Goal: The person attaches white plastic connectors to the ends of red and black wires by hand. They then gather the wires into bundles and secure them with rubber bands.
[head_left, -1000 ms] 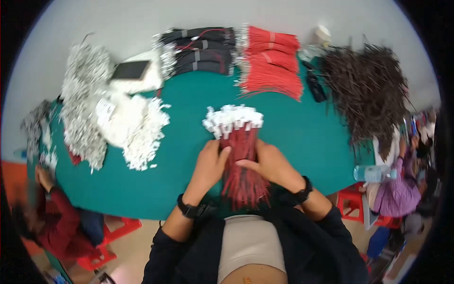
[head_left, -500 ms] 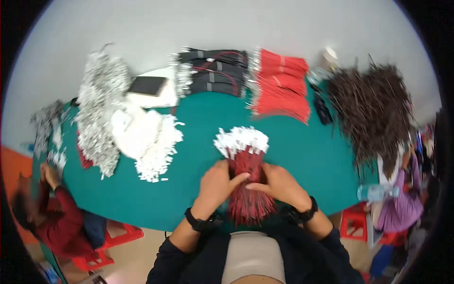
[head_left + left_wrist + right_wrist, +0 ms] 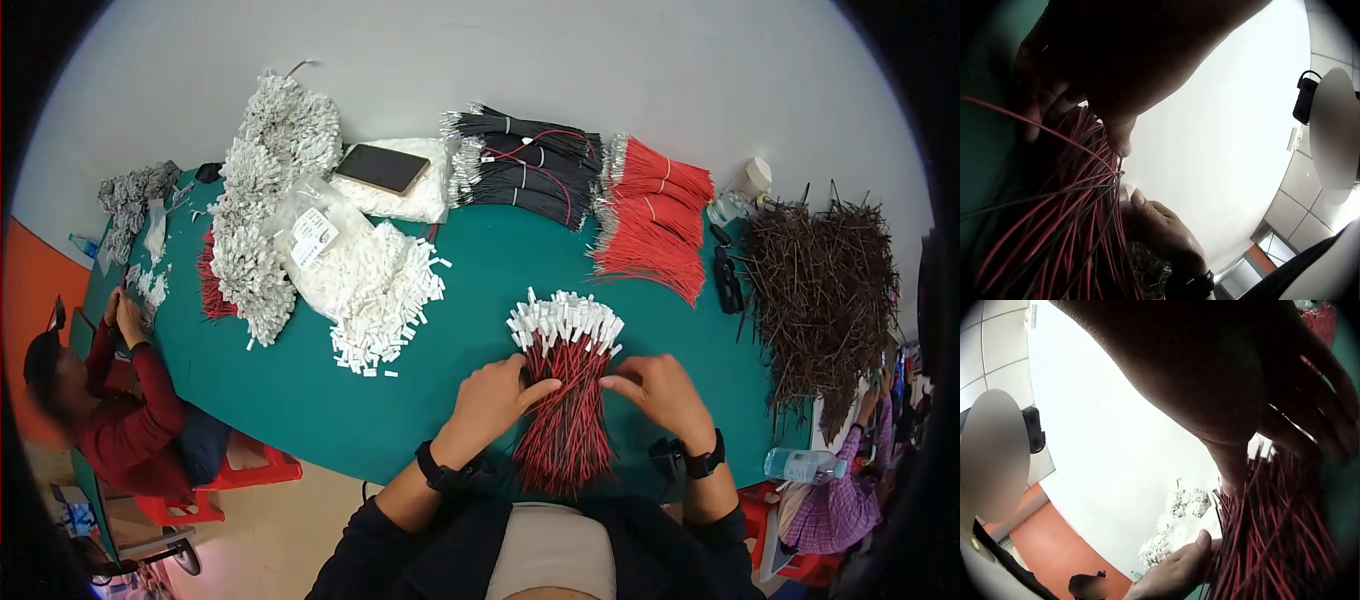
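Observation:
A bundle of thin red and black wires (image 3: 566, 425) with white connectors (image 3: 566, 318) at its far end lies on the green table in front of me. My left hand (image 3: 492, 398) holds the bundle's left side, its thumb laid across the top of the wires. At the right side is my right hand (image 3: 664, 396), its fingers loosely bent and its thumb tip right at the bundle's edge. In the left wrist view, the wires (image 3: 1079, 212) fan out with loose ends. The right wrist view shows the right thumb (image 3: 1229, 478) over the wires' near side.
White connectors (image 3: 385, 300) spill from a clear bag (image 3: 318, 240) at left, beside a white-ended heap (image 3: 265, 200) and a phone (image 3: 383, 168). Black wire bundles (image 3: 525, 165) and red ones (image 3: 655, 215) lie behind. Dark brown wires (image 3: 820, 290) pile at right. Another person (image 3: 130, 410) sits left.
My right hand has drawn off to the right, its thumb no longer lying over the bundle. The left hand stays on its side. The head view has shifted, with the table things now further right.

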`<state>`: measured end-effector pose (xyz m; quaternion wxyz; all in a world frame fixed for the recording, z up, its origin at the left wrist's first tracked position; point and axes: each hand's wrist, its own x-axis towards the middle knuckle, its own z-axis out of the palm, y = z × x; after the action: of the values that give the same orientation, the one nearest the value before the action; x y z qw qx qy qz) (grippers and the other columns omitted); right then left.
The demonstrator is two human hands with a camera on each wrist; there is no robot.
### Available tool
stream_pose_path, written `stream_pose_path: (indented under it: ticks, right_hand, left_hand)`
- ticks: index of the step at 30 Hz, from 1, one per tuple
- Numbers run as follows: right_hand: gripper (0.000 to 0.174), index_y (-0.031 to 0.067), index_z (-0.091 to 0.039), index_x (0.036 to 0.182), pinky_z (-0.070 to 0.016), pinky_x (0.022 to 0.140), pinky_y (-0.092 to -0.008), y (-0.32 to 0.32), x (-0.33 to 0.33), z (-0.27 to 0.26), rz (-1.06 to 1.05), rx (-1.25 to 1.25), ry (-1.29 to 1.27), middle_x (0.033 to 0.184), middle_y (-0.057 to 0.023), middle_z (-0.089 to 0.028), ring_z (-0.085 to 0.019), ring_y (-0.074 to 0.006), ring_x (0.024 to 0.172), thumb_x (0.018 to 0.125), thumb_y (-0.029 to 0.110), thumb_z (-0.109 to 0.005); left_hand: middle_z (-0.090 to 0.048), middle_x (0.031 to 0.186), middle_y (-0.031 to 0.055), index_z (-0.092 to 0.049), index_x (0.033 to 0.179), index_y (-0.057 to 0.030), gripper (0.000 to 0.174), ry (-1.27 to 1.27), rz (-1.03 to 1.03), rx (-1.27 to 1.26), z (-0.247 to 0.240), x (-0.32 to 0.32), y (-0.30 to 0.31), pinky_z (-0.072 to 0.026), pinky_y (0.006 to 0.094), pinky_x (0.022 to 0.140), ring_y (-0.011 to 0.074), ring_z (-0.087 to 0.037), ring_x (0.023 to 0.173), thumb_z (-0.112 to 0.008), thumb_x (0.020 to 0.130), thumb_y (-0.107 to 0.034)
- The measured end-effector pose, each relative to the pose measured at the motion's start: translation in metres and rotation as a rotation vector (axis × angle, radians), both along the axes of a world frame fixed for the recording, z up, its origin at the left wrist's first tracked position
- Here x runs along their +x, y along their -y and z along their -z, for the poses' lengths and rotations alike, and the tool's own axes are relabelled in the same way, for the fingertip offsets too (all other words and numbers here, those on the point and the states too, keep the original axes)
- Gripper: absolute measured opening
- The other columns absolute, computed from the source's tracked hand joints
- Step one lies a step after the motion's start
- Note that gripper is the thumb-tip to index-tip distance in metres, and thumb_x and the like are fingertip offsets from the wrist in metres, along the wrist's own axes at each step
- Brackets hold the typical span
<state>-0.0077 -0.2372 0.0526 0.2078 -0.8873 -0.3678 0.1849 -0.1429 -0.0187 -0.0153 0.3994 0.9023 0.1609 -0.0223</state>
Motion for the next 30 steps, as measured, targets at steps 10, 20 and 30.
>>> stream_pose_path:
  ticks: [10,20,30]
  right_hand:
    - [0.021,-0.0039,-0.070,0.087,-0.0466,0.060,-0.0307,-0.012,0.138,-0.032,0.135,0.219,0.099,0.071,-0.0106,-0.067,-0.059,-0.0143,0.063,0.086,0.016,-0.076]
    - [0.043,0.0024,-0.066,0.117,-0.0476,0.100,-0.0467,-0.021,0.301,0.005,-0.005,0.159,0.764,0.119,-0.0177,-0.066,-0.058,-0.0382,0.117,0.075,0.007,-0.074]
    - [0.044,0.0017,-0.066,0.116,-0.0485,0.100,-0.0449,-0.038,0.327,0.024,-0.050,0.092,0.731,0.117,-0.0188,-0.066,-0.059,-0.0386,0.113,0.073,0.000,-0.065]
  left_hand:
    - [-0.070,0.078,0.0151,-0.069,0.090,-0.0012,0.052,0.049,0.021,-0.018,-0.001,-0.002,-0.003,-0.0528,0.0434,0.065,0.0349,-0.069,0.073,-0.069,0.089,-0.053]
    - [-0.070,0.078,0.0150,-0.070,0.091,-0.0008,0.048,0.033,0.050,0.086,-0.007,-0.008,-0.005,-0.0536,0.0414,0.064,0.0332,-0.069,0.072,-0.072,0.088,-0.048]
    - [-0.071,0.080,0.0147,-0.069,0.094,-0.0002,0.046,0.057,0.046,0.027,-0.005,-0.012,-0.005,-0.0544,0.0411,0.065,0.0328,-0.070,0.074,-0.074,0.087,-0.046]
